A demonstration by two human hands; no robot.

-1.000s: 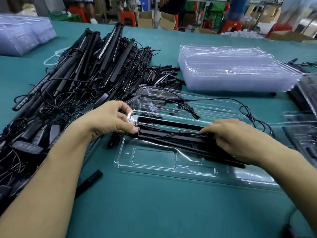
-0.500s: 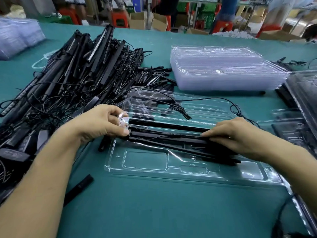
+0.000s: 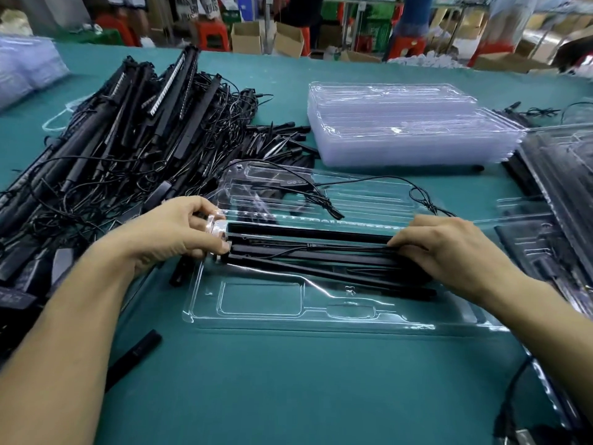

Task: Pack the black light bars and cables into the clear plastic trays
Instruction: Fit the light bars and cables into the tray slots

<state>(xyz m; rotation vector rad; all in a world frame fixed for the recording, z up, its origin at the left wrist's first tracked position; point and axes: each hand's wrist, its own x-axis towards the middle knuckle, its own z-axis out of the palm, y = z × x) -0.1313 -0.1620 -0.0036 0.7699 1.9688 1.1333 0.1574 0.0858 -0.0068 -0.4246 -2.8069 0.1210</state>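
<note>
Left grip point(image 3: 179, 234), right grip point(image 3: 449, 252), three bars point(image 3: 305, 234)

We see a clear, glossy plastic tray point(image 3: 288, 322) catching glare, matt black light bars point(image 3: 305, 233) with smooth plastic-looking faces, thin black rubbery-looking cables point(image 3: 324, 200), a smooth matt teal table cover point(image 3: 288, 380), and a cloudy, glossy stack of trays point(image 3: 401, 130).

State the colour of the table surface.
The table surface is teal green, seen best in the head view.
</note>
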